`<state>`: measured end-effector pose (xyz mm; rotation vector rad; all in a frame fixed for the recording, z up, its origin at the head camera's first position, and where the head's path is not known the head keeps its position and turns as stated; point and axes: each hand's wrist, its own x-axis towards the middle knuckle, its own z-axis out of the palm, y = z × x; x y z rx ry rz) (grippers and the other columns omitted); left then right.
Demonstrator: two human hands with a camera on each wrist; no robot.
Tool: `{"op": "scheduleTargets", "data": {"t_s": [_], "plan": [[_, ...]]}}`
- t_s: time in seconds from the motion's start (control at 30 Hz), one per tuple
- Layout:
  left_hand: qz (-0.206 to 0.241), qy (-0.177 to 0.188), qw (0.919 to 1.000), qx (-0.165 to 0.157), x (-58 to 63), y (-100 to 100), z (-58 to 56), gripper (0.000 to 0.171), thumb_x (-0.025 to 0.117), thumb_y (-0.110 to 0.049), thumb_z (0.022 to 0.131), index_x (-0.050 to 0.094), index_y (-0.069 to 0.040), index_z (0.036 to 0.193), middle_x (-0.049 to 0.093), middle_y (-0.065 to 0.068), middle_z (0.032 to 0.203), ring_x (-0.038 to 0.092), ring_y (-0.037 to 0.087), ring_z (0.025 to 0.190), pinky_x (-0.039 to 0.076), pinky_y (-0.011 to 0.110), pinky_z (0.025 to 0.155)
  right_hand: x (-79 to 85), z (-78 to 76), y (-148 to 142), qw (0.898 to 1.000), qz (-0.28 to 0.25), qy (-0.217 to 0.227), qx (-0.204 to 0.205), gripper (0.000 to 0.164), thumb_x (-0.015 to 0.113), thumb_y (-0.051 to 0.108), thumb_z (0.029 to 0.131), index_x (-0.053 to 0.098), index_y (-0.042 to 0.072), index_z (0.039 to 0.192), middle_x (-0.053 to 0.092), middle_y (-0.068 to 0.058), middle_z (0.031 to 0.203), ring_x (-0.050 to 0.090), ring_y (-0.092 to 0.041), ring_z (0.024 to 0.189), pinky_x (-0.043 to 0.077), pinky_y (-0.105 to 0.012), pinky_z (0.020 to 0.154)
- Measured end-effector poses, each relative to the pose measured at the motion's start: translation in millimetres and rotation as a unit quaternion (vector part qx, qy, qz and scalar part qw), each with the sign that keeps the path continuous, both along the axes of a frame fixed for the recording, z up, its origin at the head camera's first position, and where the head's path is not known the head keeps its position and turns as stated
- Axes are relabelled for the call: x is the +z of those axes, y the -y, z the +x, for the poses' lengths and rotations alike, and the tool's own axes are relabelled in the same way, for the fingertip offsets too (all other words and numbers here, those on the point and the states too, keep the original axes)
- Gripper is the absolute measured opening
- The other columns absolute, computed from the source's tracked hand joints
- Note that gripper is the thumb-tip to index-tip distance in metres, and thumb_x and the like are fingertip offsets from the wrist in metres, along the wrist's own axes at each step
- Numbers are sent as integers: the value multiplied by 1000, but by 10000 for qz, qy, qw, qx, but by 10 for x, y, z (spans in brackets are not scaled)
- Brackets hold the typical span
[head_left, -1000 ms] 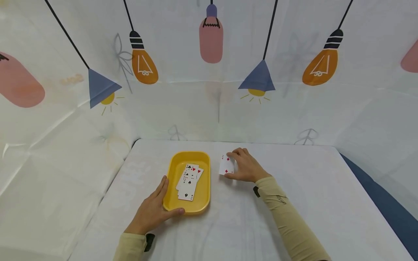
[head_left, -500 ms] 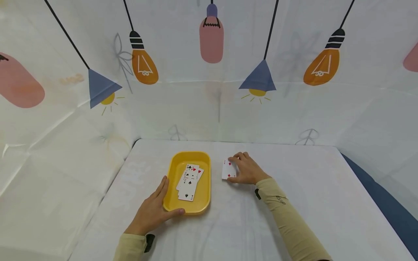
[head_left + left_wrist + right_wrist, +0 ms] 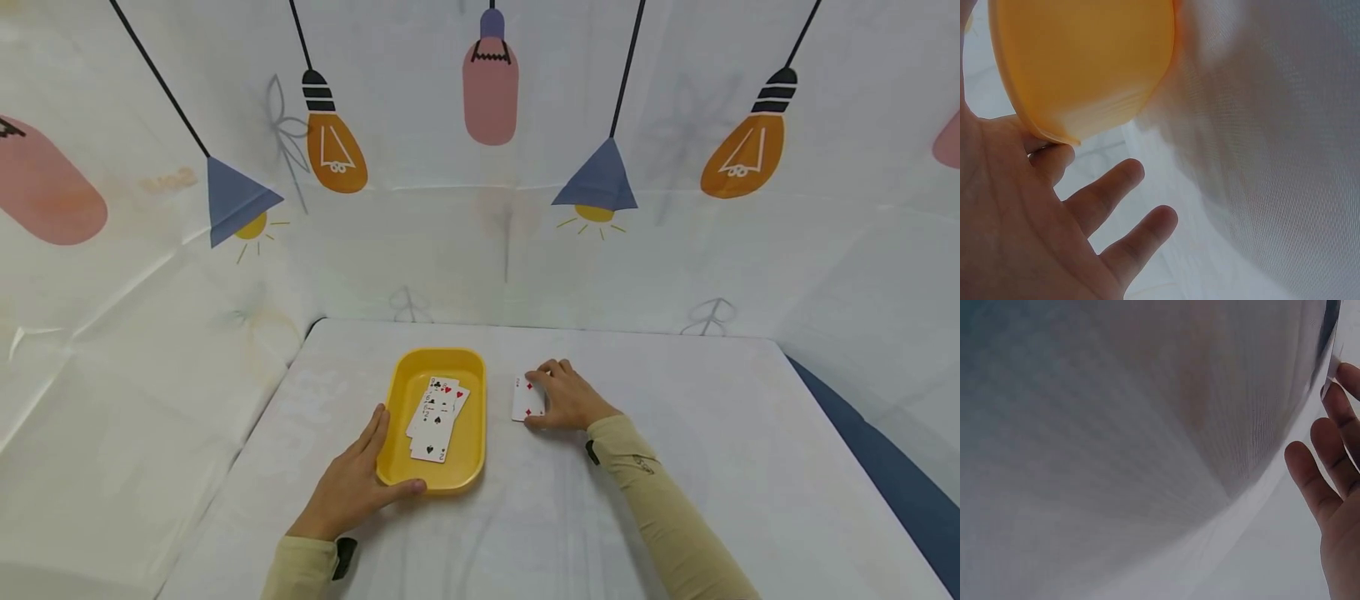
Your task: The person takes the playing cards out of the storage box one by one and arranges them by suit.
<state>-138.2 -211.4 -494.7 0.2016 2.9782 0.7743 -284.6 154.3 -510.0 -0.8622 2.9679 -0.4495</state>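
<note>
In the head view a yellow tray (image 3: 471, 433) lies on the table, with several playing cards (image 3: 435, 437) overlapping inside it. My left hand (image 3: 348, 487) holds the tray at its near left corner, thumb over the near rim and fingers along the left side. The left wrist view shows a finger (image 3: 1054, 164) tucked under the rim. To the right of the tray my right hand (image 3: 573, 400) pinches a playing card (image 3: 528, 400) by its far and near edges. Two red diamonds show on its face; my fingers cover its right part. The right wrist view catches only a sliver of it.
A white cloth covers the table (image 3: 675, 467). Behind it hangs a white sheet (image 3: 420, 233) printed with lamps and bulbs, which also runs along the left side. A dark blue area (image 3: 862, 433) lies beyond the table's right edge.
My right hand has drawn the card a little nearer to me and slightly to the right. My left hand and the tray have stayed in place.
</note>
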Motion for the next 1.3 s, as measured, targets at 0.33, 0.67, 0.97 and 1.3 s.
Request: {"op": "scheduleTargets", "data": {"t_s": [0.33, 0.67, 0.97, 1.3], "plan": [[-26, 166, 9999, 7, -23, 6, -15, 128, 70, -79, 73, 7, -15, 164, 5, 0, 170, 35, 36, 146, 37, 54, 113, -15, 6, -20, 10000, -24, -6, 43, 78, 82, 51, 77, 59, 12, 140, 53, -15, 130, 48, -34, 118, 45, -50, 102], [43, 187, 9998, 2, -15, 11, -17, 129, 71, -79, 73, 6, -16, 164, 5, 0, 170, 35, 36, 147, 36, 54, 113, -26, -11, -25, 10000, 8, 89, 37, 78, 81, 50, 78, 58, 12, 141, 52, -14, 131, 50, -35, 118, 45, -53, 102], [39, 146, 9999, -16, -21, 16, -13, 128, 71, -78, 73, 7, -15, 164, 4, -1, 170, 36, 37, 146, 37, 55, 113, -19, 3, -10, 9997, 20, 243, 12, 81, 81, 50, 78, 55, 11, 144, 51, -15, 132, 48, -35, 120, 43, -53, 105], [40, 121, 9999, -20, -31, 22, -10, 128, 71, -78, 74, 7, -15, 164, 5, 0, 170, 36, 36, 146, 37, 55, 112, 1, 17, -2, 9991, 20, 426, -63, 88, 81, 50, 78, 49, 8, 148, 48, -16, 136, 46, -36, 124, 41, -53, 107]]}}
